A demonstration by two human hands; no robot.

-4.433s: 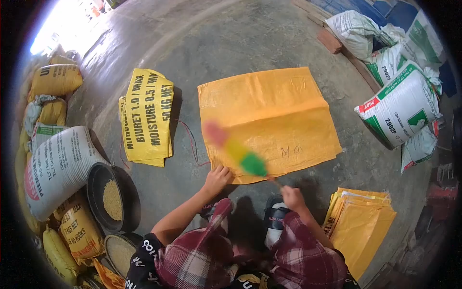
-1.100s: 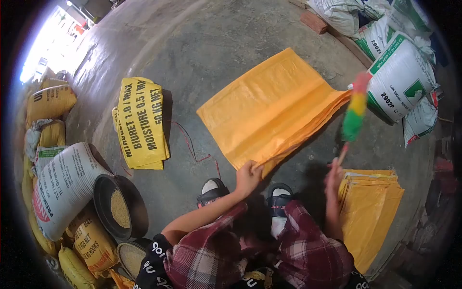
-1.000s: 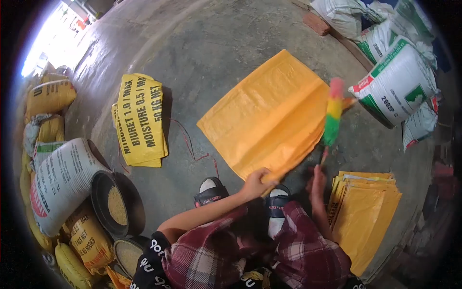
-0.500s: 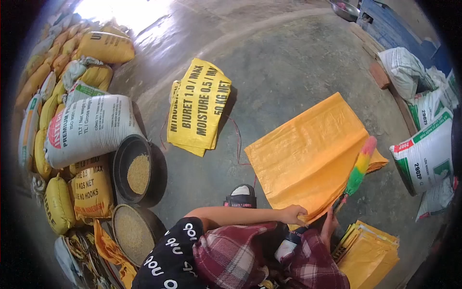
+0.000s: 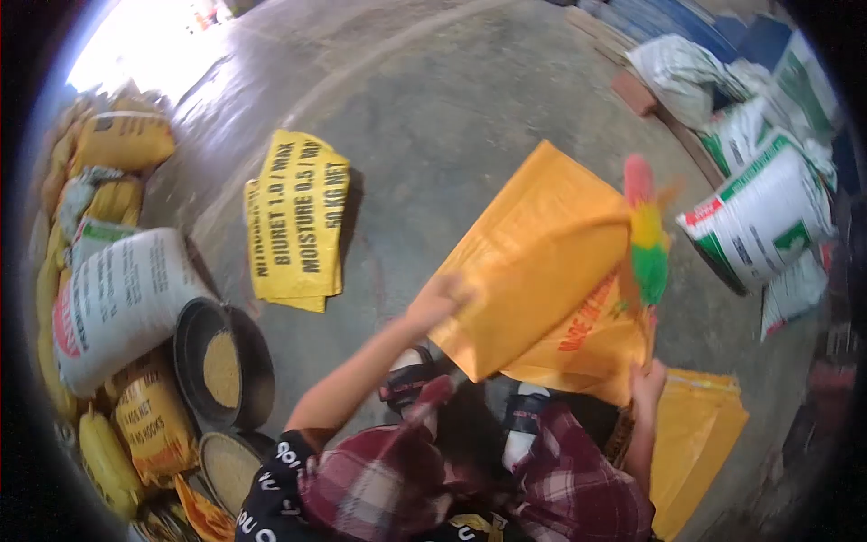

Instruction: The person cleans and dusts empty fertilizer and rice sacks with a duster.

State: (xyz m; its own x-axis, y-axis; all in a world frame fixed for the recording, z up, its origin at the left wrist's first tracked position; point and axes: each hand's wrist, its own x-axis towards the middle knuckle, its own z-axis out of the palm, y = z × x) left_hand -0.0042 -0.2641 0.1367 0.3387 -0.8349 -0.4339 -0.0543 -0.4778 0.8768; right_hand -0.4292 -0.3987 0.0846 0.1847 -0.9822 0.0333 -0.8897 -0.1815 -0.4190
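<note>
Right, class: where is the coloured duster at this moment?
In the head view, the duster stands upright right of centre, gripped by the right hand, at the right edge of the raised orange sack, left of the white sack.

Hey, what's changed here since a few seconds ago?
The left hand has lifted the orange sack off the floor by its near edge, red print showing beneath. The right hand keeps the duster, now upright beside it. The yellow printed sack, grain pan and sack stack lie as before.
</note>
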